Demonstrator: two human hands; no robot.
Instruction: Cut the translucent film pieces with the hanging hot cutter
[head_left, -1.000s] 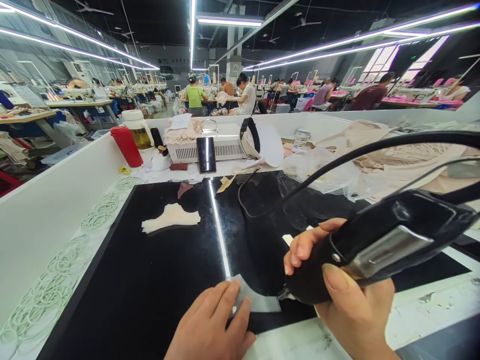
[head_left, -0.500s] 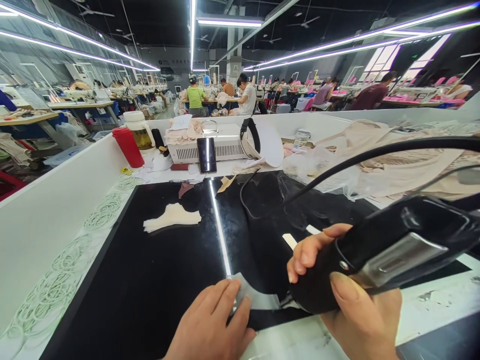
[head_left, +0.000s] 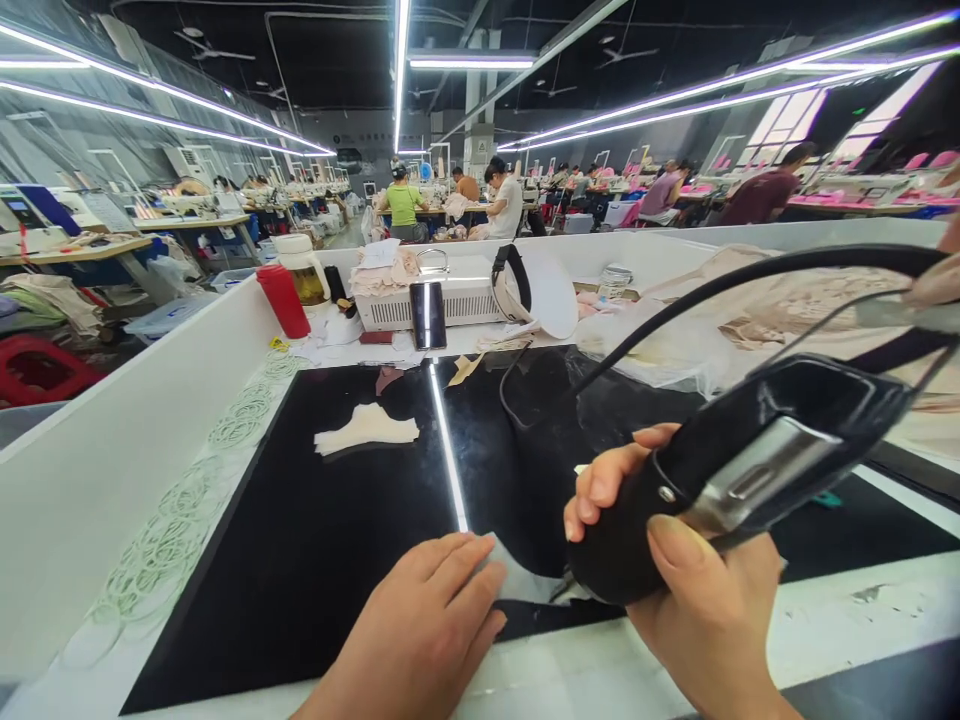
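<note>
A black handheld power tool [head_left: 750, 480] with a silver plate is gripped in my right hand [head_left: 697, 580], its thin metal tip pointing down and left. That tip meets the right end of a translucent grey piece [head_left: 525, 580] lying near the front edge of the black mat [head_left: 300, 540]. My left hand [head_left: 431, 610] rests flat on the left part of this piece, fingers slightly apart and pointing away. A cream fabric piece [head_left: 367, 428] lies further back on the mat, at the left. The tool and my right hand partly hide the mat behind them.
Green cord coils [head_left: 180, 490] line the left side. Behind the mat stand a red cup [head_left: 283, 302], a phone [head_left: 427, 316] and a white box [head_left: 390, 312]. A black cable [head_left: 675, 310] arches to the tool. Plastic and beige fabric lie at the back right. People sit further off.
The view has shifted, so the mat and objects behind it appear further right. The tool has tilted a little, still in my right hand. My left hand remains on the grey piece.
</note>
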